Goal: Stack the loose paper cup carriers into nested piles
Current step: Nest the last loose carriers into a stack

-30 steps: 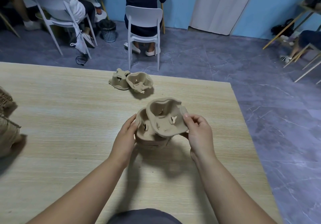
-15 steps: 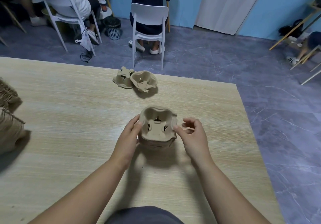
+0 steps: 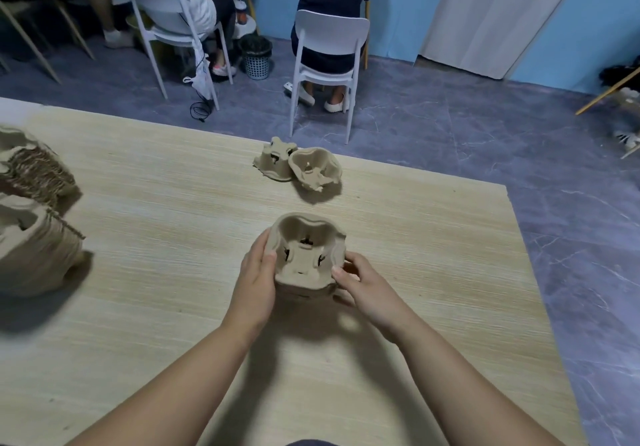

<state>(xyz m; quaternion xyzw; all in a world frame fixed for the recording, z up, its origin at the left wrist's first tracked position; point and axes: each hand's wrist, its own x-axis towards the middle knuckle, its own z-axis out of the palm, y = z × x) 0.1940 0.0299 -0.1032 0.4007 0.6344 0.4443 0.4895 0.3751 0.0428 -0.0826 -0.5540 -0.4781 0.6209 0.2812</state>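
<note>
Both forearms are bare and extend forward from the lower frame edge, converging toward the centre. The left hand (image 3: 258, 281) grips the left side of the carrier stack (image 3: 306, 255): thumb on the upper rim, fingers curled around the side wall. The right hand (image 3: 367, 288) grips the right side: thumb tip pressed on the rim, remaining fingers curled behind and below. Both wrists are roughly straight.

Matt pulp-paper carriers (image 3: 306, 255), wood-grain table (image 3: 156, 272)
</note>
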